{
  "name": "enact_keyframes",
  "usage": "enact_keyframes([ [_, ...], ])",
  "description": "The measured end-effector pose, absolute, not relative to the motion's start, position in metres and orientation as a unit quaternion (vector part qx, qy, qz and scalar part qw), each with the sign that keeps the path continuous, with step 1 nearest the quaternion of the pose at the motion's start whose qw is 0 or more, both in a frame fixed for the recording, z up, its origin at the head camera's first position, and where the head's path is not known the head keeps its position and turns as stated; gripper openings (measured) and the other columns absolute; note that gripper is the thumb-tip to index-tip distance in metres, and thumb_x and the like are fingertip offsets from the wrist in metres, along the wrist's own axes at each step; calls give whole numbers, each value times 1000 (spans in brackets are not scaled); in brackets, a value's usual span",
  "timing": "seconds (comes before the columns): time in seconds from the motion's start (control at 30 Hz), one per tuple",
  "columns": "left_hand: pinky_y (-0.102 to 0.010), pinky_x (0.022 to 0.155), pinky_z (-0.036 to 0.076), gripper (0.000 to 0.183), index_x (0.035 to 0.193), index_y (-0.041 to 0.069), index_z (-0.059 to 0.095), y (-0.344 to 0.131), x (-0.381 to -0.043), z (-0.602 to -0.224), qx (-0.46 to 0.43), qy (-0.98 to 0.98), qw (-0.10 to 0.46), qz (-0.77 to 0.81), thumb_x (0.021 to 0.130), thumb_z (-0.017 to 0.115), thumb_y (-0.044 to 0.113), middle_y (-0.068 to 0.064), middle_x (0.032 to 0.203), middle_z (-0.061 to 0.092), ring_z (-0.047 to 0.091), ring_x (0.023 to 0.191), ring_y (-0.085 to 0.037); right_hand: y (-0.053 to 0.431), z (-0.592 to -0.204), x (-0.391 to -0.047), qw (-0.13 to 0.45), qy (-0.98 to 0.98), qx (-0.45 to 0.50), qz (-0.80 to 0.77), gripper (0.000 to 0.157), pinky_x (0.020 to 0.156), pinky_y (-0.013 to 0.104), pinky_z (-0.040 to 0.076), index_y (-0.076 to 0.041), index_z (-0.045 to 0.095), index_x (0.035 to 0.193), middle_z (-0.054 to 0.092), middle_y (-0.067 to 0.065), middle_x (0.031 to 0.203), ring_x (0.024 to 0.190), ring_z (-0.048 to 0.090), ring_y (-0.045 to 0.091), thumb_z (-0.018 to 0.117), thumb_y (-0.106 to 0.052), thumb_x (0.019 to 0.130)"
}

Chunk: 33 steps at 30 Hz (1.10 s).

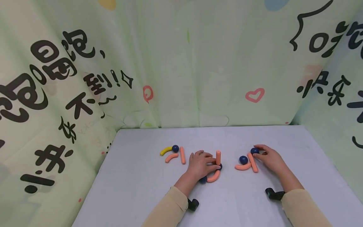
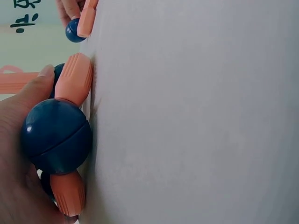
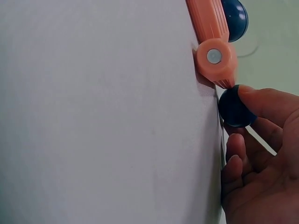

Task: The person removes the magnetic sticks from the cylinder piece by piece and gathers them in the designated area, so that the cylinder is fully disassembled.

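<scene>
Pinching a ball (image 1: pixel 254 151) between thumb and fingers, the right hand (image 1: pixel 269 160) has it at the far end of a straight rod (image 1: pixel 252 162) on the worktop (image 1: pixel 136 195), as I see it in the head view; a curved rod (image 1: pixel 242 166) and a second ball (image 1: pixel 243 160) lie alongside. The left hand (image 1: pixel 199 165) curls loosely over the middle group (image 1: pixel 214 177), thumb against its far ball (image 1: pixel 220 166); a yellow rod (image 1: pixel 165 151) lies well off to the left. In the left wrist view, the near ball (image 2: pixel 57 136) sits by the palm, between ribbed rod ends; most fingertips are hidden, so I can't tell how firm that hold is. In the right wrist view the pinch is plain, and a rod end shows a pale disc (image 3: pixel 214 56), perhaps a magnet. I'd judge the pieces light, stiff and sturdy; the balls look slick and apt to roll, best taken round their widest part, the rods by their ribbed ends.
</scene>
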<state>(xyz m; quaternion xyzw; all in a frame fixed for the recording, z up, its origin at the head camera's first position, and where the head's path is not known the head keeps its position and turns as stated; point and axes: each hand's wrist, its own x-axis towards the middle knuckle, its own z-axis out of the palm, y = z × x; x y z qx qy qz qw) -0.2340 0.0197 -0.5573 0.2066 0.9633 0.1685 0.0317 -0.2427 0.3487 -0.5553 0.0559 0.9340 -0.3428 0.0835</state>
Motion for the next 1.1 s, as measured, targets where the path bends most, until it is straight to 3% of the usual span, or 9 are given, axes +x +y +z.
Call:
enact_keyframes([
  [0.27,-60,116,27,39,120,47,68,20,-235,-560,207,962,30,177,89,55,67,16,136,58,38,143,-21,347,-548,-241,69,939,57,-332,63,78,43,49,-5,42,146,43,27,143,110,50,39,60,-40,97],
  [0.53,-58,115,30,37,119,47,68,20,-234,-560,211,961,25,174,89,56,67,15,138,56,39,142,-21,316,-520,-231,22,943,17,-331,51,70,30,43,-8,51,140,52,20,134,96,49,27,57,-38,99],
  [0.83,-47,116,34,41,123,36,68,4,-236,-564,191,935,22,299,88,66,58,6,151,43,34,145,-23,265,-505,-224,62,925,-65,-370,48,71,31,48,-17,57,135,63,8,117,94,53,23,64,-42,95],
  [1.1,-47,111,42,64,141,36,51,-25,-226,-564,173,917,96,346,84,69,60,6,158,33,36,144,-22,239,-510,-221,109,910,-83,-392,42,64,29,49,-27,58,133,65,4,110,86,55,20,66,-39,94],
])
